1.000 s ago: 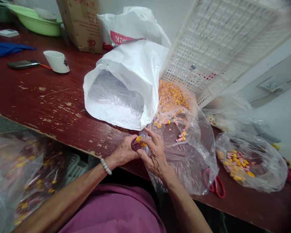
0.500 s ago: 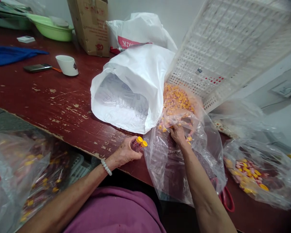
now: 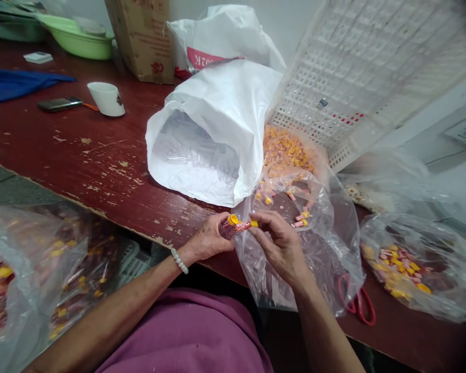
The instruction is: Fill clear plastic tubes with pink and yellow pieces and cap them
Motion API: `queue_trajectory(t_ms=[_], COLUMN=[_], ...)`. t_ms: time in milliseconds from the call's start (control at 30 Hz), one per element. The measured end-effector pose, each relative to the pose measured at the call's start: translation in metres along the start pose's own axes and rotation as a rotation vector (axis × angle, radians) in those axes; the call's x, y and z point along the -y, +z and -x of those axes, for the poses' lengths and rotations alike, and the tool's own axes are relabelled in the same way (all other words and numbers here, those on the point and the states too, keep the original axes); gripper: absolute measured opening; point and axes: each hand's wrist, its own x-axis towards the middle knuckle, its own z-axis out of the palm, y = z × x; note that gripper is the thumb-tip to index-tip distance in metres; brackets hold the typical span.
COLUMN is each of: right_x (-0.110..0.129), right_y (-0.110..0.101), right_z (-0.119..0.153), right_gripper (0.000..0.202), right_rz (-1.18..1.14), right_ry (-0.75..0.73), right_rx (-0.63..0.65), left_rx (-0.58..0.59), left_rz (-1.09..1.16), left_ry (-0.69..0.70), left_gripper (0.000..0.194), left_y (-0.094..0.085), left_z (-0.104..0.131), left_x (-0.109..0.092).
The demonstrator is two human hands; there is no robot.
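Observation:
My left hand (image 3: 205, 242), with a bead bracelet at the wrist, is closed around small clear tubes (image 3: 226, 230). A yellow cap (image 3: 233, 219) tops one of them; how many tubes there are is hidden by the fingers. Between thumb and fingertips, my right hand (image 3: 281, 249) pinches a yellow-capped insert (image 3: 243, 226) with a red-and-white stem. Its stem end points left and meets the tubes; whether it is inside one I cannot tell. Beyond the right hand, a clear plastic bag (image 3: 272, 280) lies open, with a pile of yellow-capped inserts (image 3: 289, 150) in it.
A white sack (image 3: 233, 103) opens toward me, clear tubes inside. Behind the pile leans a white plastic crate (image 3: 306, 98). Red-handled scissors (image 3: 363, 308) lie at right near another bag (image 3: 442, 290). At left are a cup (image 3: 106, 101), a phone (image 3: 60, 104) and filled bags (image 3: 34, 248).
My right hand has come out of the pile, moving left and toward me with a yellow-capped insert, and now meets the left hand. The left hand still holds the tubes.

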Motion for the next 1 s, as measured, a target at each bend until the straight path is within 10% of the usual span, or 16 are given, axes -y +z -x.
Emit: queue_trajectory(t_ms=[433,767,1000], right_x=[-0.001,-0.14,-0.158], right_y=[0.03,-0.008,0.009], right_z=[0.019,-0.056,-0.071], right_gripper=[0.055,0.024,0.034], right_rz=[0.204,0.557,0.67], right_ry=[-0.165,0.413,0.388], right_rx=[0.111,-0.157,-0.065], left_rx=[-0.007,-0.128,-0.139], left_rz=[0.043,0.085,-0.023], left_ry=[-0.043,-0.086,-0.06], left_gripper=[0.02,0.022,0.02], left_y=[0.003,-0.004,-0.004], left_z=[0.002,-0.005,-0.004], left_x=[0.009,0.016,0.021])
